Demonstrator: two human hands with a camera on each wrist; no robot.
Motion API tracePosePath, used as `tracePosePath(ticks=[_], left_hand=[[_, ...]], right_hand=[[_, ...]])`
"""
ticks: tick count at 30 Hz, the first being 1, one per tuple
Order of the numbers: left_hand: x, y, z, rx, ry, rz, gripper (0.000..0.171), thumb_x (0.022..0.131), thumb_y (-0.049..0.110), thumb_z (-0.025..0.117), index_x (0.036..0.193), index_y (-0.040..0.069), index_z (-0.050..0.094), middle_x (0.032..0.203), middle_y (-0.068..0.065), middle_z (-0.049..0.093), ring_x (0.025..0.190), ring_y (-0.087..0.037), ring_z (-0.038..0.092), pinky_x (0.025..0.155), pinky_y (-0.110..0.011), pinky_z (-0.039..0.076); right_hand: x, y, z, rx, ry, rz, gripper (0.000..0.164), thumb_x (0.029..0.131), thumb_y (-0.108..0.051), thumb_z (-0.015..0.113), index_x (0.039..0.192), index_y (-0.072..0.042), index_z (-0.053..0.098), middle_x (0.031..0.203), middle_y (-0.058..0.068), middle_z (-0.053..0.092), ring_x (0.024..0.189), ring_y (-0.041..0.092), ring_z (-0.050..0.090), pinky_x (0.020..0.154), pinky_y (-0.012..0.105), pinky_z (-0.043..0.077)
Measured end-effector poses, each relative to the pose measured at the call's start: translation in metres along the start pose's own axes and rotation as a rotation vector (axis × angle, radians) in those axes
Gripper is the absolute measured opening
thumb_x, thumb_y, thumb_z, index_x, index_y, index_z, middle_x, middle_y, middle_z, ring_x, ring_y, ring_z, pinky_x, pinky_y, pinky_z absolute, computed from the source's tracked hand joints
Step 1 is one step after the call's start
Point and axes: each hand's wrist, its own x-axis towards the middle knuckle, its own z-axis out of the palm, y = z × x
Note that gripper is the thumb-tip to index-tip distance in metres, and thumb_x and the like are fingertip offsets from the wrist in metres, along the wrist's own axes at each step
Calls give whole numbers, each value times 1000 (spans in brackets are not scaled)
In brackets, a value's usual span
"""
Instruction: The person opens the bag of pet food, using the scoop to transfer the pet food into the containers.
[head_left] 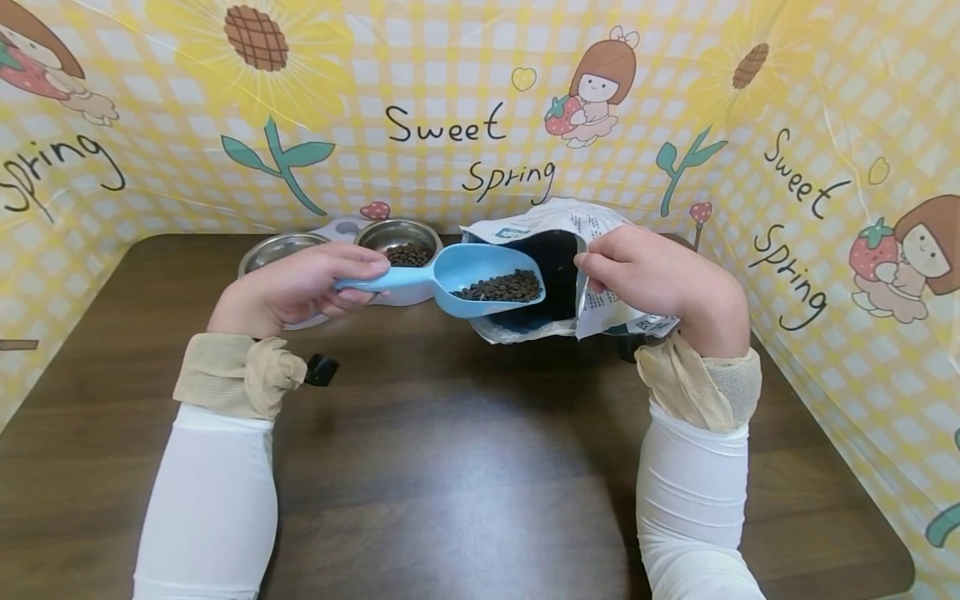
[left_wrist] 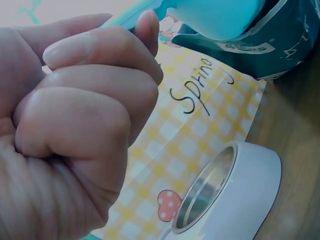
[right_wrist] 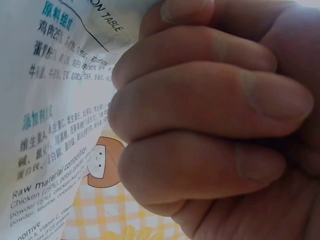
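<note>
My left hand (head_left: 311,283) grips the handle of a light blue scoop (head_left: 465,262), which is level and carries brown kibble (head_left: 504,287). The scoop's front lies at the mouth of a pet food bag (head_left: 600,321). At the bag's upper right edge my right hand (head_left: 652,275) pinches the rim, and the dark inside shows. In the right wrist view the curled fingers (right_wrist: 200,100) are beside the bag's printed side (right_wrist: 55,120). Behind the left hand stands a double feeding bowl; its right steel bowl (head_left: 382,234) holds some kibble, while the left bowl (head_left: 273,248) is partly hidden.
Below everything is a dark brown wooden table (head_left: 450,467). A yellow checked cloth (head_left: 420,50) with printed flowers and figures encloses the back and sides. The bag stands close to the back cloth, right of the bowls. A small black device (head_left: 321,370) sits at the left wrist.
</note>
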Motion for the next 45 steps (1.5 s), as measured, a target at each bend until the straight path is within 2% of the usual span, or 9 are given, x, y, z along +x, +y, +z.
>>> tracePosePath(ticks=[8,16,27,32,40,45], left_hand=[[-13,-1,-10,-19,-57,41,32,108,13,38,89,2,61,59,1,39,50,-13,23,46,-31,7],[-26,1,-20,1,25,26,31,107,15,42,90,3,66,57,3,45,49,-14,24,45,-33,6],[-39,2,-29,-17,29,46,34,108,15,39,90,2,65,59,5,49,50,-13,23,46,-34,6],[-48,1,-35,-55,42,48,36,108,13,37,91,2,66,60,5,52,49,-13,22,45,-32,6],[-67,-3,-51,-170,12,83,35,110,9,28,97,2,60,63,3,51,50,-13,18,44,-29,6],[-77,-8,-61,-224,-17,115,42,110,7,24,101,-2,63,64,2,50,51,-13,18,43,-27,5]], right_hand=[[0,0,0,1,7,-7,46,105,-24,42,68,-3,63,58,0,41,54,20,45,58,33,41],[0,-1,0,-5,1,-11,46,104,-23,43,68,-3,63,57,0,40,55,20,44,59,33,40],[0,1,1,-8,8,-17,45,104,-22,43,69,-4,64,58,2,42,57,20,46,60,33,41],[0,0,1,-7,7,-17,45,104,-22,43,69,-4,64,58,1,41,56,20,46,59,33,40],[0,-1,0,3,9,-21,48,104,-24,42,65,-2,59,55,-2,37,52,18,42,57,33,39],[1,0,1,2,7,-20,47,104,-24,42,66,-2,60,55,-1,37,52,19,42,57,33,39]])
